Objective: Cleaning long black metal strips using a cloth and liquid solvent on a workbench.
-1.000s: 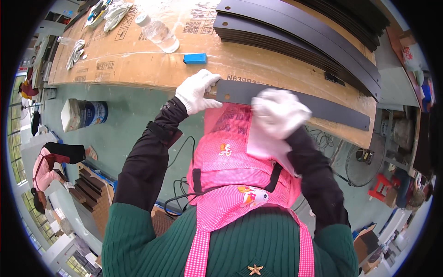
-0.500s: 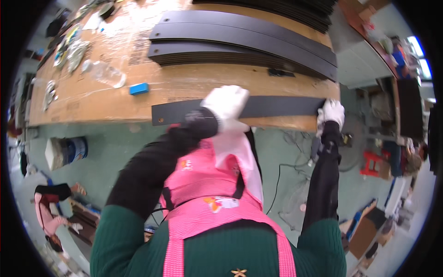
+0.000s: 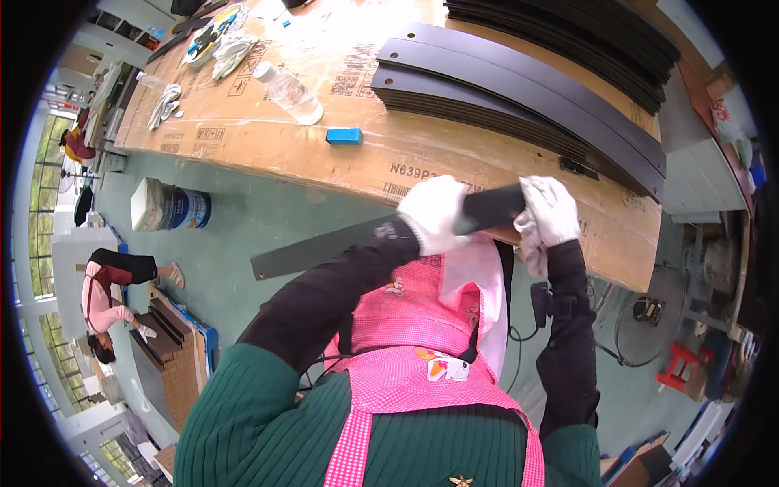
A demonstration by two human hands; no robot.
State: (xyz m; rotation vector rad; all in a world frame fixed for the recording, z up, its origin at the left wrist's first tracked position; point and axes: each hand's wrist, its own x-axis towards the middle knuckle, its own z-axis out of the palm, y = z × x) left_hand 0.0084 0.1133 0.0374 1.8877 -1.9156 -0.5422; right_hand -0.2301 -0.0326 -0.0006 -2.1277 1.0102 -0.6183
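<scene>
A long, thin dark grey board [image 3: 316, 249] slants across in front of me, its left part out past the table's front edge. My left hand [image 3: 436, 215], in a white glove, is closed around the middle part of the board. Close to it, my right hand [image 3: 553, 209], also white-gloved, grips the board's right end. A bunched whitish cloth [image 3: 531, 250] hangs under the right hand's fingers. Behind both hands lies a stack of similar dark boards [image 3: 519, 85] with holes at their left ends.
The cardboard-covered table [image 3: 227, 150] carries a blue block [image 3: 344, 136], a clear plastic bottle [image 3: 290, 96] and a loose glove [image 3: 165, 106]. More dark boards [image 3: 584, 40] are piled farther back. A bucket [image 3: 185, 208] and another person [image 3: 109, 296] are at left, a floor fan [image 3: 649, 312] at right.
The board has gone from lying along the table's front edge to slanting out over it at the left. My hands are closer together, and the view has turned.
</scene>
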